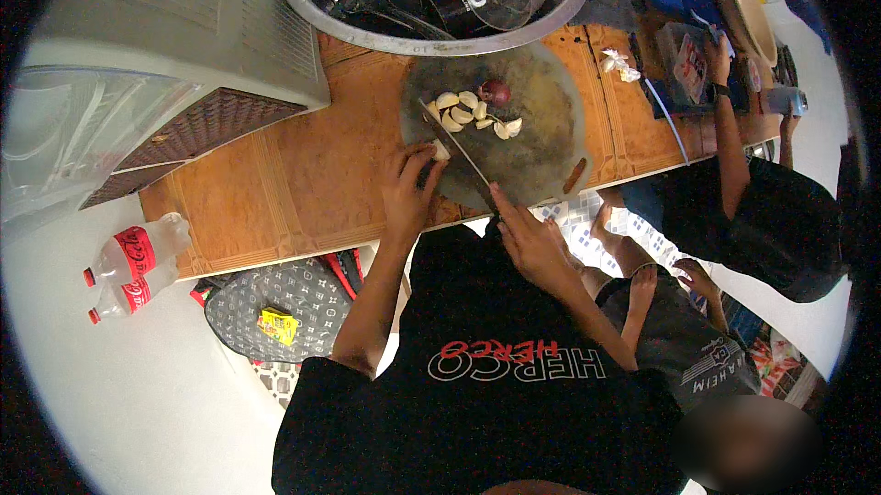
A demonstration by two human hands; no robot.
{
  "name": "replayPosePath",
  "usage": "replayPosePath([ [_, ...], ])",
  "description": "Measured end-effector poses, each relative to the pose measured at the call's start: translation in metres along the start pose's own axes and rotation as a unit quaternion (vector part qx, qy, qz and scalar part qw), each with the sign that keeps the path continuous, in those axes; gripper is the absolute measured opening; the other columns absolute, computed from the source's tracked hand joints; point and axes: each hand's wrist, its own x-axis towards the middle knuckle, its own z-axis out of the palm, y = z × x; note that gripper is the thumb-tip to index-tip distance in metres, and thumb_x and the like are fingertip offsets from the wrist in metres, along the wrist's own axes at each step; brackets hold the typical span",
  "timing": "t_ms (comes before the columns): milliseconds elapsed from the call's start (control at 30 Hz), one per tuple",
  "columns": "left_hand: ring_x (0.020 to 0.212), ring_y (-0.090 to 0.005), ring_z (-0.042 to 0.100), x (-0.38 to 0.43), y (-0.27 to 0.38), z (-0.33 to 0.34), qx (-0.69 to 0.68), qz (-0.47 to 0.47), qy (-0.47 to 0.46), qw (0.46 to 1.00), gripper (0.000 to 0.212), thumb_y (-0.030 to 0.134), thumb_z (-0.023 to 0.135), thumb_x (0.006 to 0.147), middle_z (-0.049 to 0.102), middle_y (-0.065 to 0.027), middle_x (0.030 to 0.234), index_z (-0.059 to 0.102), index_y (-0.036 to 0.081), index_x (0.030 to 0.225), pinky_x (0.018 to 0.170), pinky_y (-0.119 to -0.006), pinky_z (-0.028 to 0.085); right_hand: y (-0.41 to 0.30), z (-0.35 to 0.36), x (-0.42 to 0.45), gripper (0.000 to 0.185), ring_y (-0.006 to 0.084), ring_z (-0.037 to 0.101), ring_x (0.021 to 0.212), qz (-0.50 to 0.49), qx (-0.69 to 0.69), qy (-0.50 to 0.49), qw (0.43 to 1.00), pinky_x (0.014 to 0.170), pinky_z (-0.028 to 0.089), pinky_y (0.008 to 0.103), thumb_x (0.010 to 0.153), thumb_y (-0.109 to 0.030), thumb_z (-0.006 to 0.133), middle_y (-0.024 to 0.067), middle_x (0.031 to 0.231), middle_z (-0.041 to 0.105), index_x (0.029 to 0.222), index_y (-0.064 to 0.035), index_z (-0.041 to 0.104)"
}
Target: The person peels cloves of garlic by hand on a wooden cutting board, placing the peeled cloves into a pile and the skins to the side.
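My right hand (526, 237) grips the handle of a kitchen knife (462, 149), whose long blade points away to the upper left across a round, worn cutting board (544, 144). Between the thumb and fingers of my left hand (411, 182) is a garlic clove (440, 149), held at the board's left side right beside the blade. Beyond the blade lie several pale garlic cloves (460, 115), loosely grouped. A small red onion (495, 92) rests just behind them.
A large metal basin (433, 48) with plates and glasses stands behind the board. Garlic scraps (619, 65) lie to the right on the tiled counter (330, 171). Plastic bottles (134, 251) are at the left. Two other people are at my right, one reaching over the counter beside a plastic container (683, 61).
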Motion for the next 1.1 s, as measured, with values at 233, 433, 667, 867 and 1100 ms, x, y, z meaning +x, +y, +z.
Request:
replayPosePath([
  [233,0.097,-0.0296,0.063,0.0,-0.01,0.004,-0.007,0.028,0.017,0.999,0.025,0.007,0.079,0.077,0.066,-0.0116,0.105,0.068,0.003,0.098,0.082,-0.038,0.051,0.002,0.009,0.004,0.073,0.0491,0.06,0.085,-0.025,0.033,0.015,0.999,0.075,0.051,0.0532,0.092,-0.003,0.053,0.0283,0.096,0.057,0.155,-0.0179,0.02],
  [433,0.095,-0.0295,0.063,0.001,-0.008,0.004,-0.016,0.014,0.016,1.0,0.024,0.007,0.078,0.076,0.066,-0.0111,0.104,0.068,0.003,0.097,0.082,-0.039,0.051,0.012,0.02,0.004,0.077,0.0498,0.061,0.081,-0.035,-0.001,0.022,0.999,0.07,0.052,0.0536,0.089,-0.001,0.052,0.0278,0.098,0.055,0.156,-0.0176,0.018],
  [667,0.095,-0.0292,0.064,0.006,0.001,-0.002,-0.007,0.018,0.006,1.0,0.021,0.006,0.078,0.077,0.067,-0.0113,0.104,0.069,0.003,0.097,0.08,-0.037,0.052,0.003,0.026,0.01,0.08,0.0501,0.062,0.073,-0.022,-0.082,0.01,0.996,0.063,0.055,0.0544,0.089,-0.004,0.053,0.029,0.102,0.054,0.156,-0.0182,0.012],
  [867,0.094,-0.0286,0.065,0.004,-0.001,-0.001,-0.01,0.021,0.022,0.999,0.02,0.006,0.077,0.078,0.067,-0.0114,0.104,0.069,0.003,0.097,0.079,-0.036,0.053,-0.007,0.02,0.015,0.079,0.0468,0.064,0.069,-0.026,-0.102,-0.011,0.994,0.059,0.056,0.0525,0.09,-0.006,0.053,0.0286,0.1,0.056,0.156,-0.018,0.011],
  [1100,0.097,-0.0291,0.065,0.008,0.003,-0.008,-0.009,0.021,-0.004,1.0,0.02,0.006,0.076,0.079,0.065,-0.0112,0.107,0.067,0.004,0.097,0.079,-0.036,0.054,-0.017,0.02,0.026,0.08,0.0448,0.064,0.065,-0.015,-0.143,-0.016,0.989,0.057,0.057,0.0508,0.089,-0.006,0.052,0.0274,0.095,0.059,0.156,-0.0172,0.011],
])
